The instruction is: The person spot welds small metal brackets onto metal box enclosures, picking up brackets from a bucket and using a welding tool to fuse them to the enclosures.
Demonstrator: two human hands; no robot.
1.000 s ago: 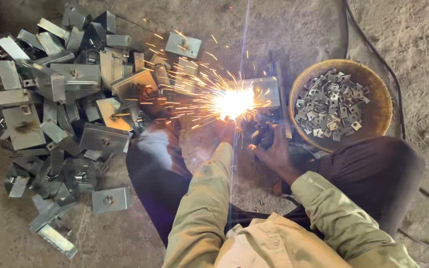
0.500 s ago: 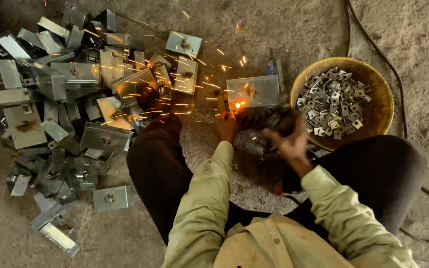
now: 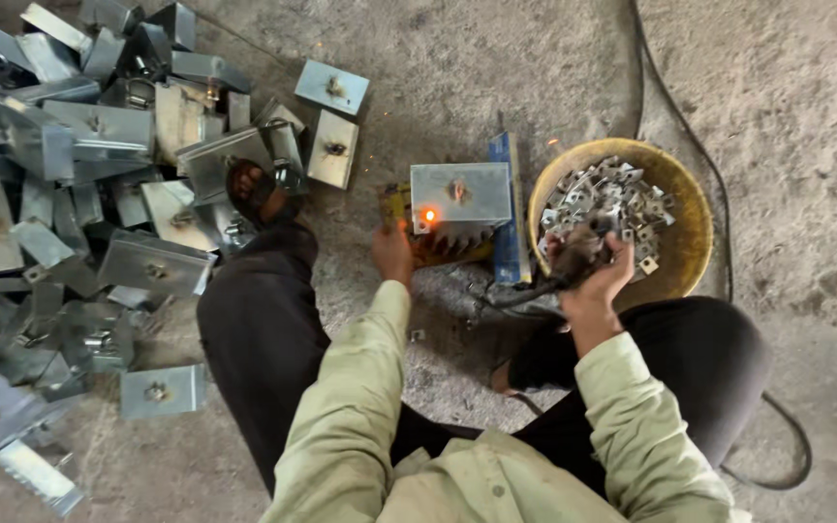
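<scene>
A grey metal plate (image 3: 462, 192) lies on a yellow toothed block (image 3: 449, 244) on the floor, with an orange glowing spot (image 3: 429, 215) at its near left corner. My left hand (image 3: 392, 254) rests at the block's left edge, just below that spot. My right hand (image 3: 588, 268) is closed around a dark welding holder (image 3: 573, 260) with its black cable (image 3: 520, 293), held over the near rim of a yellow bowl (image 3: 695, 232) full of small metal pieces (image 3: 604, 199).
A big heap of grey metal plates and brackets (image 3: 99, 174) covers the floor at the left; two single plates (image 3: 332, 145) lie nearer the block. My sandalled foot (image 3: 257, 194) rests against the heap. A black cable (image 3: 661, 97) runs along the concrete floor at the right.
The bright welding flash and flying sparks have died to one glowing spot. My right hand has moved right with the holder, away from the plate and over the bowl's rim.
</scene>
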